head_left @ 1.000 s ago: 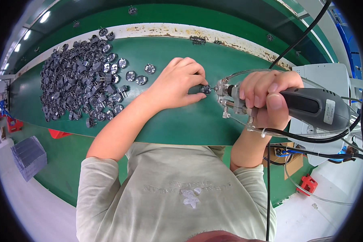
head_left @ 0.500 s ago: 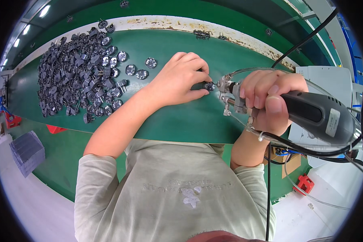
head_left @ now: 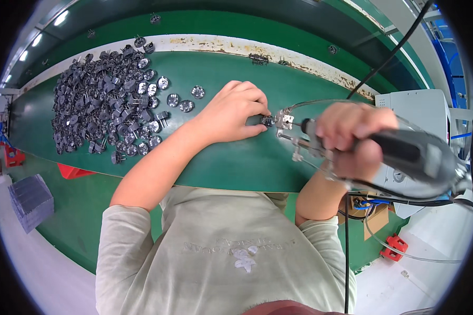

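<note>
My left hand (head_left: 235, 113) rests on the green tabletop, thumb and fingers pinched round a small round black part (head_left: 268, 121) with a shiny face. Its details are partly hidden by the fingertips. My right hand (head_left: 352, 128), blurred by motion, wraps round a dark grey powered screwdriver (head_left: 423, 157) lying nearly level. A metal nozzle (head_left: 285, 122) at the tool's front meets the side of the part, or nearly so; whether they touch I cannot tell. A thin rod shows between nozzle and tool body. Left of my left hand, several like parts (head_left: 186, 106) lie loose.
A large heap of black pronged parts (head_left: 102, 100) covers the table's left side. A worn white ledge (head_left: 215, 43) runs along the back. At the right stands a light grey box-shaped machine (head_left: 420, 113). A black cable (head_left: 394, 50) and clear hoses hang around the tool.
My right hand and the screwdriver body have drawn back slightly to the right, and the thin rod behind the nozzle now shows. My left hand keeps its pinch. The whole view has shifted a little.
</note>
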`<state>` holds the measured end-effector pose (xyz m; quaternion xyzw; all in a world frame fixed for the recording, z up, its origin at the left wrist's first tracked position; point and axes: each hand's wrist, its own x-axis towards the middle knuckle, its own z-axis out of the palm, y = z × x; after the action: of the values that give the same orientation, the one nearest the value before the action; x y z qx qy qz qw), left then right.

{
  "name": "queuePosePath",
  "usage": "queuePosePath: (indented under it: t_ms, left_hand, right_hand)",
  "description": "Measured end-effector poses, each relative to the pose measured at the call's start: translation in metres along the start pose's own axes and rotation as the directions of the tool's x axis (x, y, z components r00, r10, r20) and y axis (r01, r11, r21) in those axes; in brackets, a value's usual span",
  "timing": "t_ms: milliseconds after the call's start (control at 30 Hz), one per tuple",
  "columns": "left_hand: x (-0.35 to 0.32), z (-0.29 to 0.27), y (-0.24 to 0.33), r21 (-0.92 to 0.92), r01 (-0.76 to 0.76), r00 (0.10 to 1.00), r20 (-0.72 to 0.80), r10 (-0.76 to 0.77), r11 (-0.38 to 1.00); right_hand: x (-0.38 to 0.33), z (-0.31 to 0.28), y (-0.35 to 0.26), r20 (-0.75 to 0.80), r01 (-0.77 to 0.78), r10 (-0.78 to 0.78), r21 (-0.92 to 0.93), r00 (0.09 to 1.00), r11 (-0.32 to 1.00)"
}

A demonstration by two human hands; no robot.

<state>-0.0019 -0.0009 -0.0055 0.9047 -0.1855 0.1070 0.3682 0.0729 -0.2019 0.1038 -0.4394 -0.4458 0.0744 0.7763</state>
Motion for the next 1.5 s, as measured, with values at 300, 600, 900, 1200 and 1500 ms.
queuePosePath:
  t_ms: [300,600,900,1200,1500]
  left_hand:
    - [0.0,-0.001,-0.004,-0.025,-0.041,0.999,-0.003,0.041,0.999]
    - [0.0,-0.001,-0.003,-0.042,-0.032,0.999,-0.011,0.032,0.999]
    - [0.0,-0.001,-0.005,-0.044,-0.041,0.999,-0.004,0.041,0.998]
    - [-0.001,-0.001,-0.006,-0.041,-0.044,0.999,-0.005,0.044,0.998]
    - [-0.001,-0.001,-0.006,-0.038,-0.056,0.998,0.0,0.056,0.998]
  right_hand:
    - [-0.003,0.004,0.0,-0.049,-0.013,0.014,0.021,0.999,1.0]
    - [-0.006,0.01,0.009,-0.03,-0.061,0.061,-0.007,0.998,0.998]
    - [-0.005,0.011,0.01,-0.026,-0.081,0.081,0.013,0.996,0.997]
    - [-0.004,0.005,0.008,0.054,-0.107,0.108,-0.018,0.993,0.994]
    - [-0.003,0.004,0.006,0.061,-0.125,0.129,-0.072,0.99,0.99]
